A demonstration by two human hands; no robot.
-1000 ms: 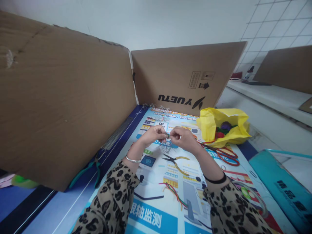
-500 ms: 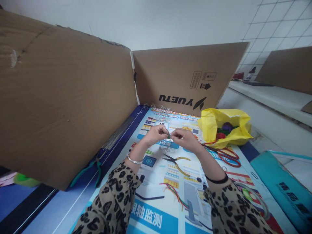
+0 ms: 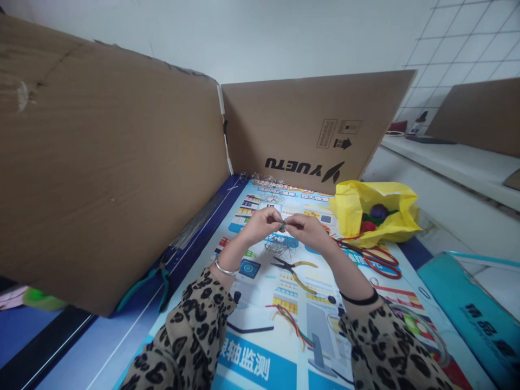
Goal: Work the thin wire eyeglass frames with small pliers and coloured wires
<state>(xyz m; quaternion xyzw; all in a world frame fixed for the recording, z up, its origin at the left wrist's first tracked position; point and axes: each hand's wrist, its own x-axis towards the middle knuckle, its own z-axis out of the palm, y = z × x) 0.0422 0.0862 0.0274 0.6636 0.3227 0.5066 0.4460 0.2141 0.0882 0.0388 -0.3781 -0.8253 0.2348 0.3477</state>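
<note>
My left hand (image 3: 262,225) and my right hand (image 3: 307,229) meet above the middle of the printed sheet (image 3: 260,292). Between their fingertips is a small green piece (image 3: 283,225), pinched from both sides; it is too small to tell its kind. Just below the hands lies a loose tangle of thin silvery wire (image 3: 279,248). Yellow-handled pliers (image 3: 293,270) rest partly open nearer to me. A bundle of coloured cords (image 3: 293,323), red, green and yellow, lies between my forearms.
Cardboard panels (image 3: 122,162) stand left and behind. On the right are a yellow bag (image 3: 349,203) with balls of yarn (image 3: 378,210), red-handled scissors (image 3: 382,261) and a teal box (image 3: 467,314). Teal-handled pliers (image 3: 142,284) lie at left. More wire pieces (image 3: 264,179) sit at the back.
My fingertips have come slightly closer together around the green piece, my right hand shifting a little left. The tools and cords have stayed in place.
</note>
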